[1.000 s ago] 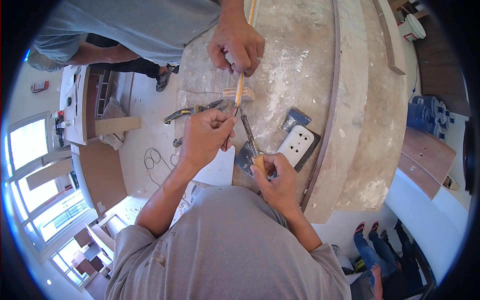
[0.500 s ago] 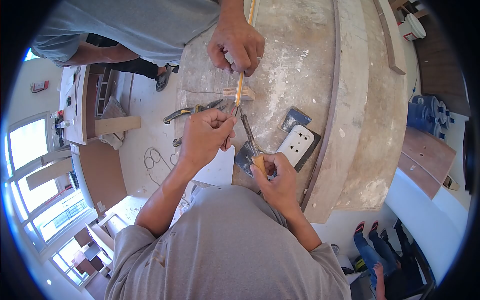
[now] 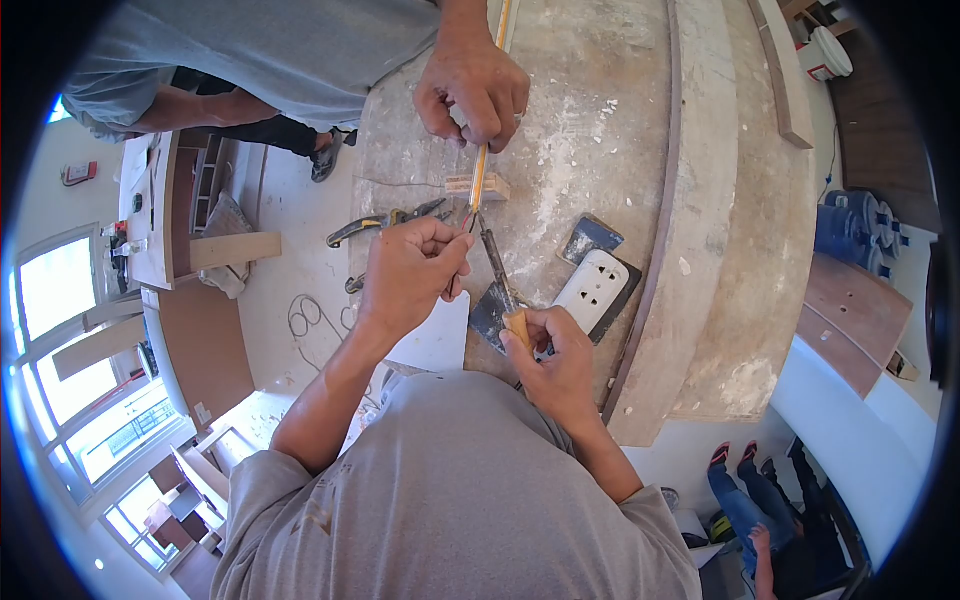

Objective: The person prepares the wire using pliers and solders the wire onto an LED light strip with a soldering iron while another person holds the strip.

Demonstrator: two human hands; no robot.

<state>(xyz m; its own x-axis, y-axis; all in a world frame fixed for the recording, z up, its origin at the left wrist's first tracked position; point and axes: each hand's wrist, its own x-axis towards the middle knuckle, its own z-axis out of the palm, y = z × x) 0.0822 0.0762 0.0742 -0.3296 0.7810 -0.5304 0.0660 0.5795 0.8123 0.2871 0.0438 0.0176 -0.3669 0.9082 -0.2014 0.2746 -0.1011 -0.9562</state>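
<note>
Steady at the strip: over the last second both hands have barely budged, so the work is held at the same spot, the strip's near end. The left hand is there, just short of that end, thumb and forefinger pinched together on the thin wires coming off it. And the right hand, nearer the body and right of the strip, has its fingers wrapped round the handle of the iron, its tip right by the strip's end; touching or not, I can't tell. Beyond, a co-worker's hand bends over the strip, fingertips down on it. The strip crosses a wood block; pliers lie to its left.
</note>
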